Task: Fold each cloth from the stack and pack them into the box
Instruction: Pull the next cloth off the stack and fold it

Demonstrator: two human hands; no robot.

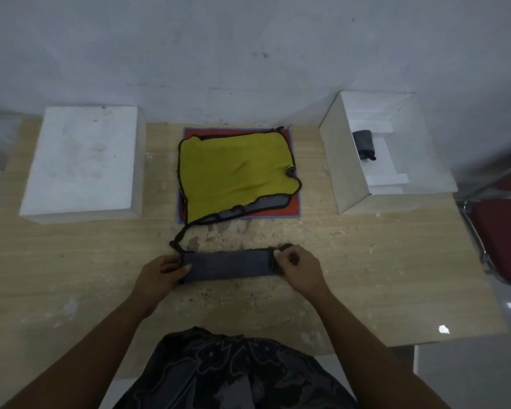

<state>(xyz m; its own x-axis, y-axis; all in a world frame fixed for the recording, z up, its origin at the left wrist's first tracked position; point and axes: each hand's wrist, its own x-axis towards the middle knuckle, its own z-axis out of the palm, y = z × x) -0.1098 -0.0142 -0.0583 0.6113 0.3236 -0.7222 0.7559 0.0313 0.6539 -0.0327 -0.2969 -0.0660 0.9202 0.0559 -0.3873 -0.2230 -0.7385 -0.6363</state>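
Observation:
A grey cloth point(227, 265) lies folded into a narrow strip on the table in front of me. My left hand point(157, 276) pinches its left end and my right hand point(298, 268) pinches its right end. Behind it sits the stack of cloths point(236, 172), with a yellow-green cloth on top, a grey one under it and an orange one with a blue border at the bottom. A loose black edging thread trails from the stack toward the strip. The open white box point(348, 184) stands at the right and holds one rolled dark grey cloth point(365, 143).
A white box lid point(83, 160) lies upside up at the left of the wooden table point(366, 276). A red chair point(502, 240) with a metal frame stands beyond the table's right edge. A grey wall runs behind the table.

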